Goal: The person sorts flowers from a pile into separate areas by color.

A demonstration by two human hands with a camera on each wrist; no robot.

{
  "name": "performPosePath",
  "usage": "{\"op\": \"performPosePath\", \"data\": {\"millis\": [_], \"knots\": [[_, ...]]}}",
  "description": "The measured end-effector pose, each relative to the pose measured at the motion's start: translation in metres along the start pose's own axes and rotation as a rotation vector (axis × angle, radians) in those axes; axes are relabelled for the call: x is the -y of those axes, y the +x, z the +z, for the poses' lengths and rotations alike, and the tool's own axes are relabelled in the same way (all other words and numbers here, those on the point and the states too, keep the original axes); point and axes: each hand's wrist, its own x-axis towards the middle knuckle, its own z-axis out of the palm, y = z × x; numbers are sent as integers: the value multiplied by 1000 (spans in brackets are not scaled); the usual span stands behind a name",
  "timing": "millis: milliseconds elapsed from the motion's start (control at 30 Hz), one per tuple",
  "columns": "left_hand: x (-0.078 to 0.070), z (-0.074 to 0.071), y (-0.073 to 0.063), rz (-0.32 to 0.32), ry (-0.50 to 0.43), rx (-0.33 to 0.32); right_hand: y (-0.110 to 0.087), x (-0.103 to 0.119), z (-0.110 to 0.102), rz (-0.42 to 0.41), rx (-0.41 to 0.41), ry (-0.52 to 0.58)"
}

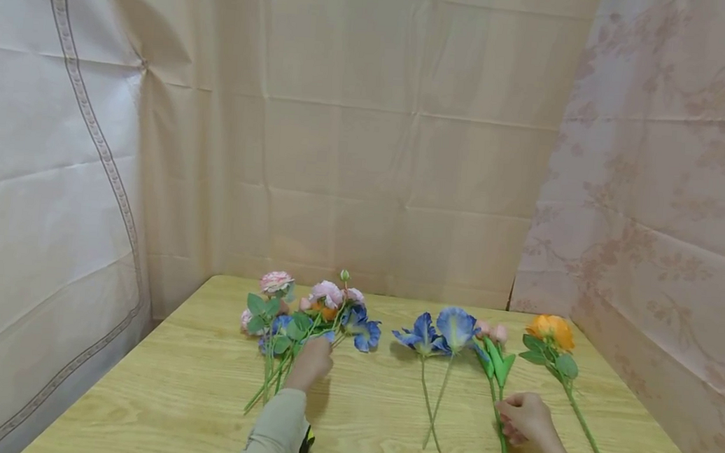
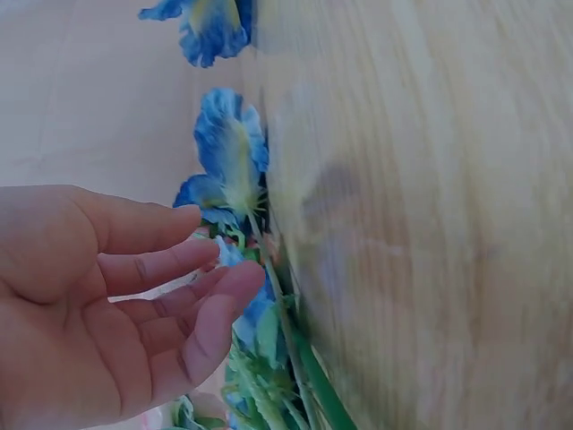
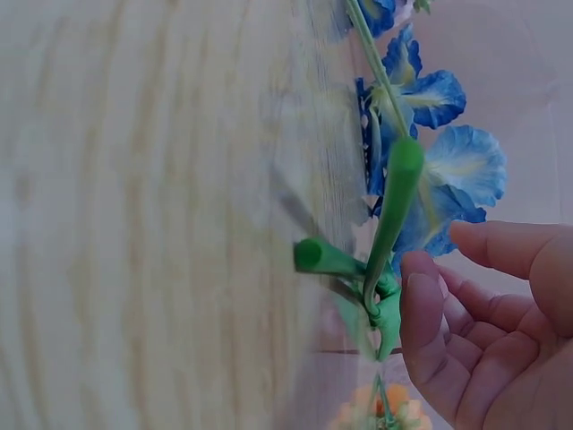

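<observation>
Right grip just beside green stems

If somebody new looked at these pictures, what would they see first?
Probably the bright orange flower lying by itself at the right of the table, then the two big blue flowers side by side in the middle. Next might come the colourful flower pile on the left, with the left hand at its near side.
</observation>
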Motion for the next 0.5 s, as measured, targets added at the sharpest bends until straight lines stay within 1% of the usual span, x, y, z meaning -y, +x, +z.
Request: {"op": "performPosePath", "data": {"millis": [100, 167, 333, 500], "knots": [[4, 1, 1, -20, 20, 11, -1, 1, 1, -4, 4, -4], [6, 2, 1, -55, 33, 28, 0, 2, 2, -9, 9, -5], [12, 5, -1, -98, 95, 49, -1, 3, 3, -5, 9, -2], [16, 8, 0, -107, 103, 24, -1, 3, 4, -9, 11, 5]]}}
